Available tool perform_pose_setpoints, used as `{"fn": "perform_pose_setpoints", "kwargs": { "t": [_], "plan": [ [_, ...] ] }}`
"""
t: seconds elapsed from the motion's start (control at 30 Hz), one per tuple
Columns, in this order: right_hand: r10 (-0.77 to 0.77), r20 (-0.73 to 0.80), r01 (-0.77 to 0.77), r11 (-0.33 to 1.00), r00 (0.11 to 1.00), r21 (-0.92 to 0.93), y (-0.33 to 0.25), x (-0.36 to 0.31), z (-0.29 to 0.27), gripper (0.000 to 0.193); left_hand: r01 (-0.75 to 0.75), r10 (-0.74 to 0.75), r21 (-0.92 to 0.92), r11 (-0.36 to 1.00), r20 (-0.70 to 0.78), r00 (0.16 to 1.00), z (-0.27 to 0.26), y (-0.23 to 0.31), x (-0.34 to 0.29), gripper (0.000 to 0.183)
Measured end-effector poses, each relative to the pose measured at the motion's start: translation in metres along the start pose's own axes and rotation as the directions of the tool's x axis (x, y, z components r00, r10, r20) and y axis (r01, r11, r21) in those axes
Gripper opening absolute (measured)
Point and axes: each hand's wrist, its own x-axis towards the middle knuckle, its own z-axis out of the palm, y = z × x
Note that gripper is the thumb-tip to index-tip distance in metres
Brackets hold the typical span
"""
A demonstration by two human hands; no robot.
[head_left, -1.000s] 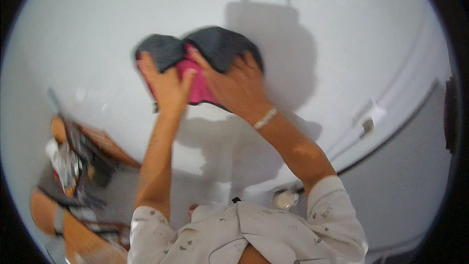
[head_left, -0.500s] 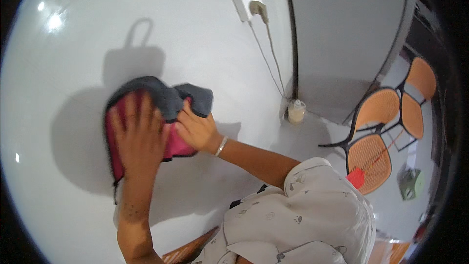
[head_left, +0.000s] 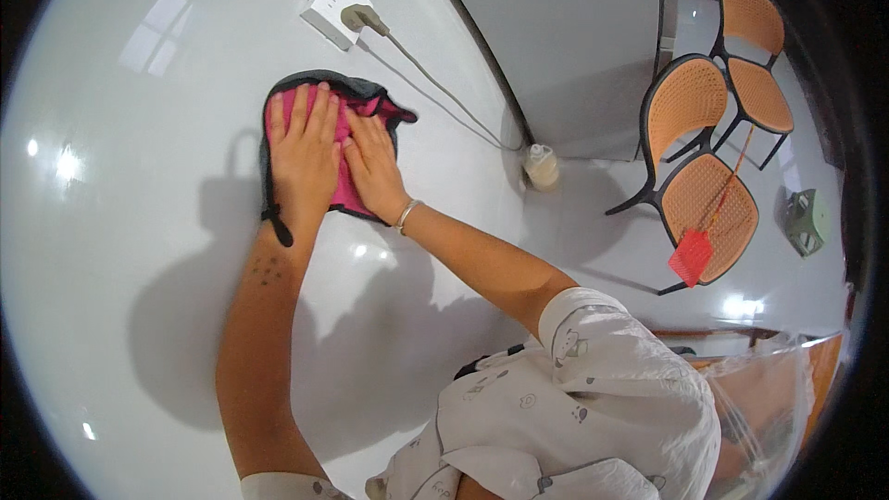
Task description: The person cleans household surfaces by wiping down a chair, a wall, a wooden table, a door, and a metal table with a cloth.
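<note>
The left hand (head_left: 306, 153) lies flat on the pink face of a pink-and-grey cloth (head_left: 344, 193), its fingers straight, slightly spread and gripping nothing. The right hand (head_left: 375, 167) rests on the same cloth just beside it, fingers extended and thumb pointing toward the left hand, likewise without a grip. The cloth sits against a glossy white wall (head_left: 111, 176), below a white socket (head_left: 326, 9) and apart from it. Its grey side shows along the folded upper edge, black trim runs round it, and a black loop (head_left: 281, 230) hangs over the left wrist. A silver-coloured bracelet (head_left: 407, 213) circles the right wrist.

A grey plug (head_left: 363, 20) is in the socket, and its cable (head_left: 435, 81) runs down toward a bottle (head_left: 542, 168) with pale contents, near the foot of a grey panel (head_left: 574, 37). Farther right stand 2 chairs with black frames and tan perforated seats: a near chair (head_left: 720, 199) and a far chair (head_left: 759, 93). A red fly swatter (head_left: 690, 257) lies across the near chair's seat. A green stool (head_left: 807, 222) is beyond it.
</note>
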Motion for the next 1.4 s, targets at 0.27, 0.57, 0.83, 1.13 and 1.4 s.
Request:
{"fn": "perform_pose_setpoints", "kwargs": {
  "t": [0.27,0.57,0.83,1.13,1.4],
  "plan": [
    [0.400,-0.045,-0.399,0.917,0.916,0.025,0.126,-0.069,-0.007,0.055,-0.191,0.179,0.027,0.981,0.239,0.954,0.071,0.092,0.033,0.063],
    [0.440,0.049,-0.433,0.894,0.896,-0.112,0.112,-0.163,-0.004,0.056,-0.362,0.351,-0.027,0.932,0.320,0.880,0.088,0.143,-0.022,0.064],
    [-0.117,0.062,0.119,0.993,0.991,-0.023,-0.033,-0.003,0.002,0.055,-0.007,0.011,-0.112,0.994,0.036,0.999,-0.039,-0.029,-0.046,0.065],
    [-0.733,0.004,0.732,0.680,0.681,0.031,-0.300,0.158,0.063,0.047,0.600,-0.496,0.175,0.781,-0.410,0.765,-0.183,-0.243,-0.163,0.064],
    [-0.863,0.042,0.851,0.503,0.503,0.149,-0.426,0.145,0.091,0.049,0.758,-0.603,0.285,0.587,-0.470,0.644,-0.233,-0.301,-0.263,0.066]
  ]
}}
